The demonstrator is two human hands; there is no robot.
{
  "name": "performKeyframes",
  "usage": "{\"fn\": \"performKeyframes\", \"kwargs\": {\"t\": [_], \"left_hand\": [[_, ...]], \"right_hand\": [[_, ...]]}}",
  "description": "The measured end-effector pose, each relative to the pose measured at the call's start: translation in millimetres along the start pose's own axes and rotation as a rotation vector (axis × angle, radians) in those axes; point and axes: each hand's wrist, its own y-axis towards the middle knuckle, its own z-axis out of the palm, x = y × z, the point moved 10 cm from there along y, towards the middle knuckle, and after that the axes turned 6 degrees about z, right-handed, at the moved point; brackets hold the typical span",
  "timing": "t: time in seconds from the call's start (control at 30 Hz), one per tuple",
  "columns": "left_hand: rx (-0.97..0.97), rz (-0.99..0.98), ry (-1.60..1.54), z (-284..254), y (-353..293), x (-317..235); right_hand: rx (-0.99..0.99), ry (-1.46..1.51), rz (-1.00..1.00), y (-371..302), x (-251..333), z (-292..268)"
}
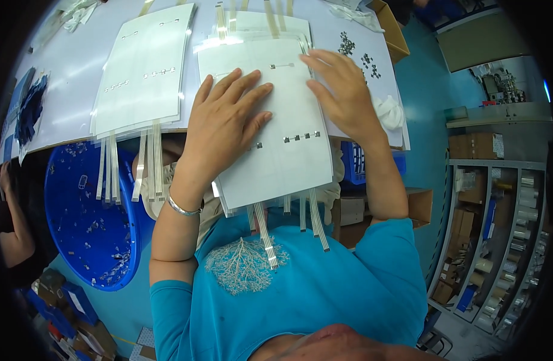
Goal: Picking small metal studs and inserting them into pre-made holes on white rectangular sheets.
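A stack of white sheets (270,168) lies in front of me at the table's near edge, overhanging toward my body. Small dark metal pieces sit in a row (301,138) on the top sheet, and a single one is higher up. Thin striped ribbon tails (265,237) hang from the stack's near end. My left hand (225,117) rests on the left part of the top sheet with its fingers spread. Over the upper right edge of the stack is my right hand (344,93), fingers apart and nothing visible in them; whether its fingertips touch the sheet, I cannot tell.
Left of me lies another stack of white sheets (141,66) with ribbon tails. Loose small metal pieces (368,63) are scattered at the table's right, near a crumpled white cloth (389,113). A blue tub (86,228) stands below the table's left side; shelves (499,240) stand right.
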Motion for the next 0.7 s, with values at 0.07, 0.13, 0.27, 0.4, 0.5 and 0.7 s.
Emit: {"fn": "performKeyframes", "kwargs": {"t": [0.07,0.13,0.27,0.4,0.5,0.7], "left_hand": [[0.008,0.000,-0.005,-0.6,-0.1,-1.0],[0.052,-0.017,0.038,3.9,2.3,5.8],[0.004,0.007,0.054,7.6,13.2,12.6],[0.024,0.000,0.044,10.1,15.6,14.9],[0.012,-0.003,0.069,10.7,13.5,15.4],[0.023,0.013,0.037,10.2,16.5,11.7]], "right_hand": [[-0.009,0.082,0.055,-23.4,3.3,-21.1],[-0.048,0.141,0.104,-46.7,7.7,-34.8],[-0.060,0.217,0.165,-82.8,11.6,-30.9],[-0.078,0.180,0.136,-85.9,12.2,-22.7],[-0.064,0.099,0.060,-84.0,16.8,-17.7],[-0.049,-0.110,0.014,-79.2,39.7,-17.0]]}}
